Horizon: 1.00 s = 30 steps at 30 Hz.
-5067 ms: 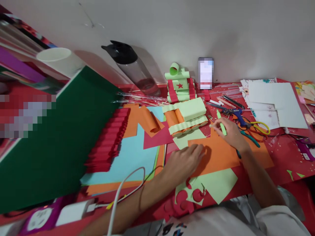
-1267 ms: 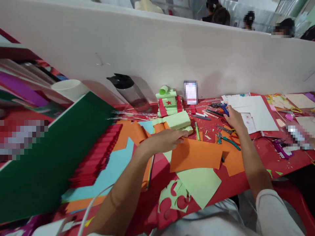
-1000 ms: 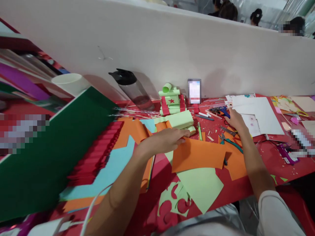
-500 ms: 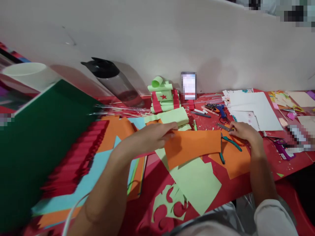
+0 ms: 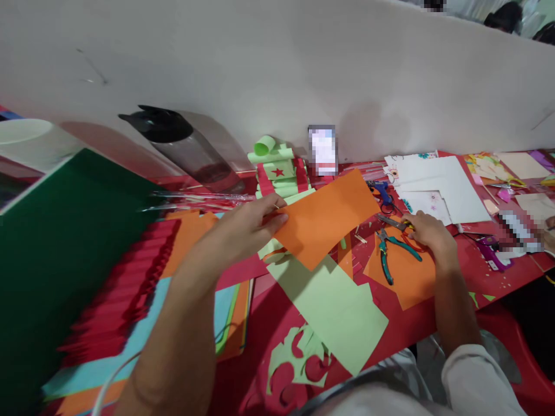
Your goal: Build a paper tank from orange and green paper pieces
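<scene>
An orange sheet of paper [image 5: 325, 222] is pinched at its left end in my left hand [image 5: 255, 222], and its free end tilts up to the right above the table. Farther right, the curled fingers of my right hand [image 5: 431, 234] close on the handles of a pair of scissors [image 5: 392, 222], whose blades point left. Close by, teal-handled pliers [image 5: 385, 266] lie spread on another orange sheet [image 5: 407, 289]. Beneath the held sheet is a light green sheet [image 5: 329, 306], with a green cut-out scrap [image 5: 299, 358] in front of it.
A green paper model [image 5: 277, 170] with red strips stands by the wall, beside a phone [image 5: 323, 150]. A dark-lidded bottle [image 5: 186, 147] leans at the left. Folded red paper [image 5: 125, 294] and a dark green board [image 5: 65, 242] fill the left side. White sheets [image 5: 455, 185] lie right.
My left hand has raised and tilted the orange sheet, lifting its right end away from the pliers. My right hand stays at the scissors. The view has shifted slightly.
</scene>
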Each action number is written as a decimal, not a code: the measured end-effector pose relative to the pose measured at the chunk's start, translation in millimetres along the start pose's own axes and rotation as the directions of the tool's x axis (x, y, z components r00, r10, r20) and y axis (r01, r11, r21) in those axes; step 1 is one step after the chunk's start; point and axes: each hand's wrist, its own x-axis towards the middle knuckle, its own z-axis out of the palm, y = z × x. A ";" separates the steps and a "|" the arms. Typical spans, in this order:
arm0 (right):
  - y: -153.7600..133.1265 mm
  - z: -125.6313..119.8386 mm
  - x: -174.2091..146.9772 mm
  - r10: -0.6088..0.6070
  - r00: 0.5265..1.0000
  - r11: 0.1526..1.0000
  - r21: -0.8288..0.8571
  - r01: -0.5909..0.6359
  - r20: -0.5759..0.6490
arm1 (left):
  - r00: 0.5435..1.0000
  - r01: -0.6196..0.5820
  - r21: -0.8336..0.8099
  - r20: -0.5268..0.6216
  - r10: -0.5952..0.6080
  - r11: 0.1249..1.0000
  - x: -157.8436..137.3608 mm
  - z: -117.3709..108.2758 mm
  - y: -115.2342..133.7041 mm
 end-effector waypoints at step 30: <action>8.7 -8.6 -0.3 -0.413 0.867 0.342 0.834 0.433 -0.280 | 0.985 0.039 -0.659 -0.101 -0.140 0.751 7.9 21.7 17.1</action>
